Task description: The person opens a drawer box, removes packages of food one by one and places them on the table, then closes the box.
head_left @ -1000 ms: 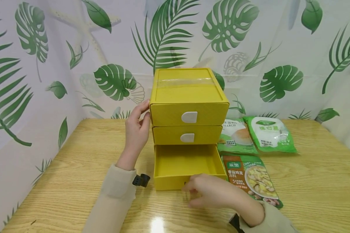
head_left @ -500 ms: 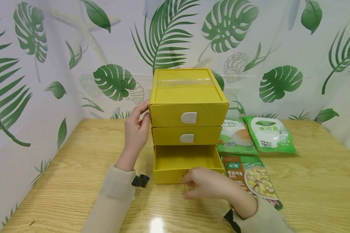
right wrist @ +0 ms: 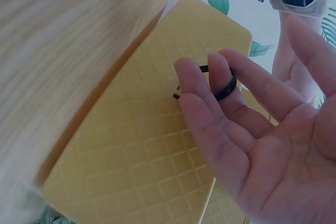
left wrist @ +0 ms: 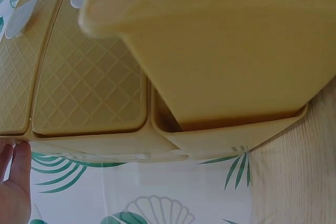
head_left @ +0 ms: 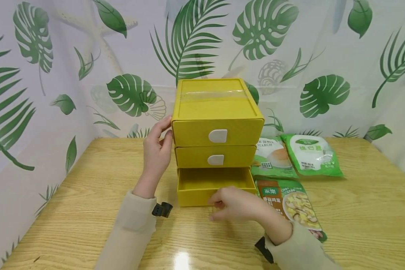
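Note:
A yellow three-tier drawer box [head_left: 219,105] stands on the table, its bottom drawer [head_left: 193,198] partly pulled out and nothing seen inside. My left hand [head_left: 158,152] rests against the box's left side near the top, fingers extended along the edge. At the front of the bottom drawer is my right hand [head_left: 237,204], palm facing inward. The right wrist view shows its bent fingers [right wrist: 197,114] at a black loop handle [right wrist: 233,81], one finger passing through the loop and others against the drawer front. The upper and middle drawers are closed, with white tabs [head_left: 218,136].
Right of the box lie a starch bag [head_left: 275,157], a green-and-white bag [head_left: 312,153] and a green-and-brown soup packet [head_left: 290,202]. The soup packet is partly behind the right forearm. A leaf-print cloth [head_left: 206,45] hangs behind the wooden table [head_left: 87,210].
The bottom drawer has slid part of the way back into the box, and my right hand has moved inward with it. My left hand stays against the box's side.

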The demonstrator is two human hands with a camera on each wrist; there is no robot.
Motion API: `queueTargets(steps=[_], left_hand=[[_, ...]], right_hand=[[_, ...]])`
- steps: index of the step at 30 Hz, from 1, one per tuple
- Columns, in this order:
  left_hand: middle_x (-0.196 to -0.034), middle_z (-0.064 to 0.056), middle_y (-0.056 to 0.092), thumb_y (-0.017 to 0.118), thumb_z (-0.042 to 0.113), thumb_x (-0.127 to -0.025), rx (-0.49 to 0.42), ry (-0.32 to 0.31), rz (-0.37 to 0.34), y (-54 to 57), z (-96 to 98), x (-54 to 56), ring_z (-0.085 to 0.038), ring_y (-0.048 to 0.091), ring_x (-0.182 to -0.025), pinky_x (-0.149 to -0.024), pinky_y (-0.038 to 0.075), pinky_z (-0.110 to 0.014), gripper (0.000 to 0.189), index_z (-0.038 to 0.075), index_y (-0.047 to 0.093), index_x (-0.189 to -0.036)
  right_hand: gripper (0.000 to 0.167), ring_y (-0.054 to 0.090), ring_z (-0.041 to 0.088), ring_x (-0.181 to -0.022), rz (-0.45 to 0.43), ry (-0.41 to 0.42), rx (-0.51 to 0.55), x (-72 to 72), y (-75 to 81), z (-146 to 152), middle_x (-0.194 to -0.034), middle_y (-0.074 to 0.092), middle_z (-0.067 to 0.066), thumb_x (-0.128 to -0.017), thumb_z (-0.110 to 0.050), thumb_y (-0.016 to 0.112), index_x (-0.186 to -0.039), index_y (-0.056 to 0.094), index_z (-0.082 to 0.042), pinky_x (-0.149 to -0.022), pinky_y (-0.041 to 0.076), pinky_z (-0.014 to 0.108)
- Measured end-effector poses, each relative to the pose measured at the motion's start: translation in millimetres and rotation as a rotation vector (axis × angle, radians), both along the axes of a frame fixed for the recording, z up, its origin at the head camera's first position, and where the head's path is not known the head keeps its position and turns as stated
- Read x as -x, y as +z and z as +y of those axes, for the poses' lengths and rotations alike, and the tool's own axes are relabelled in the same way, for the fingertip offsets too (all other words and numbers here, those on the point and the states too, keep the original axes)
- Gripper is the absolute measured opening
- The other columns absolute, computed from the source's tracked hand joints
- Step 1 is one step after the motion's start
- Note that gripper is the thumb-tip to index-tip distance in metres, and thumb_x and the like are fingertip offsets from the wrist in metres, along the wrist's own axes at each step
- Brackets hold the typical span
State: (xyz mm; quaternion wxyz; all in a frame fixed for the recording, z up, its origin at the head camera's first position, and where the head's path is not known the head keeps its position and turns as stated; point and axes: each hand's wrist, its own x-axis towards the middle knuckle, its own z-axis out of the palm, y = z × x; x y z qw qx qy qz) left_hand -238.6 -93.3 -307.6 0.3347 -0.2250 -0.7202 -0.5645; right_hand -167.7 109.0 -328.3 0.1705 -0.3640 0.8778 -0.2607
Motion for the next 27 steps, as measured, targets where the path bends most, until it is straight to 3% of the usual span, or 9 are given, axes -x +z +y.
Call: queueTargets(steps=[7, 14, 19, 21, 23, 26, 27], left_hand=[[-0.122, -0.011, 0.051, 0.046, -0.008, -0.087, -0.003, -0.002, 0.002, -0.6, -0.3, 0.0, -0.018, 0.05, -0.107, -0.077, 0.05, -0.033, 0.03, -0.004, 0.054, -0.116], [-0.122, -0.012, 0.051, 0.046, -0.008, -0.087, -0.004, -0.002, 0.004, -0.4, 0.3, 0.1, -0.018, 0.05, -0.107, -0.077, 0.05, -0.033, 0.03, -0.004, 0.054, -0.116], [-0.121, -0.012, 0.052, 0.046, -0.008, -0.087, 0.002, 0.002, 0.008, 0.1, 0.3, -0.3, -0.019, 0.051, -0.106, -0.077, 0.05, -0.034, 0.03, -0.004, 0.054, -0.116], [-0.121, -0.012, 0.052, 0.047, -0.008, -0.087, 0.004, 0.003, 0.009, -0.1, 0.3, 0.2, -0.019, 0.051, -0.106, -0.077, 0.051, -0.034, 0.03, -0.004, 0.054, -0.116], [-0.121, -0.012, 0.052, 0.047, -0.008, -0.087, 0.005, 0.004, 0.008, 0.1, 0.3, 0.3, -0.019, 0.051, -0.106, -0.077, 0.05, -0.034, 0.03, -0.004, 0.054, -0.116], [-0.121, -0.012, 0.052, 0.047, -0.008, -0.087, 0.007, 0.005, 0.006, -0.1, 0.1, 0.7, -0.019, 0.051, -0.106, -0.077, 0.05, -0.034, 0.03, -0.004, 0.054, -0.116], [-0.121, -0.012, 0.052, 0.047, -0.008, -0.087, 0.007, 0.006, 0.006, 0.0, 0.1, 0.5, -0.019, 0.051, -0.106, -0.077, 0.05, -0.034, 0.03, -0.004, 0.054, -0.116]], right_hand=[[0.031, 0.02, 0.006, -0.05, 0.017, 0.015, 0.014, 5.1, -1.3, -0.2, -0.055, 0.022, -0.006, -0.08, -0.016, 0.065, -0.061, 0.041, -0.012, -0.048, 0.017, 0.02], [0.028, 0.022, 0.005, -0.05, 0.028, 0.012, -0.004, 10.4, -0.3, -1.2, -0.057, 0.024, -0.006, -0.08, -0.016, 0.064, -0.062, 0.044, -0.009, -0.048, 0.018, 0.02], [0.016, 0.021, 0.006, -0.047, -0.016, -0.011, -0.019, 13.5, 0.9, -2.0, -0.06, 0.03, -0.003, -0.08, -0.017, 0.064, -0.074, 0.056, -0.005, -0.048, 0.02, 0.021], [0.02, 0.029, 0.006, -0.05, -0.03, -0.034, -0.027, 14.4, 1.5, -2.1, -0.068, 0.047, -0.002, -0.08, -0.019, 0.064, -0.089, 0.063, -0.001, -0.051, 0.028, 0.021], [0.032, 0.04, 0.007, -0.058, -0.035, -0.056, -0.036, 15.9, 1.6, -2.0, -0.087, 0.059, 0.004, -0.08, -0.02, 0.065, -0.102, 0.063, 0.003, -0.06, 0.039, 0.022], [0.039, 0.045, 0.009, -0.062, -0.043, -0.077, -0.035, 18.3, 1.2, -2.5, -0.108, 0.059, 0.013, -0.08, -0.021, 0.065, -0.11, 0.06, 0.005, -0.069, 0.043, 0.028], [0.04, 0.043, 0.009, -0.058, -0.046, -0.079, -0.033, 19.2, 1.0, -2.6, -0.108, 0.059, 0.014, -0.08, -0.02, 0.065, -0.11, 0.059, 0.005, -0.068, 0.043, 0.027]])
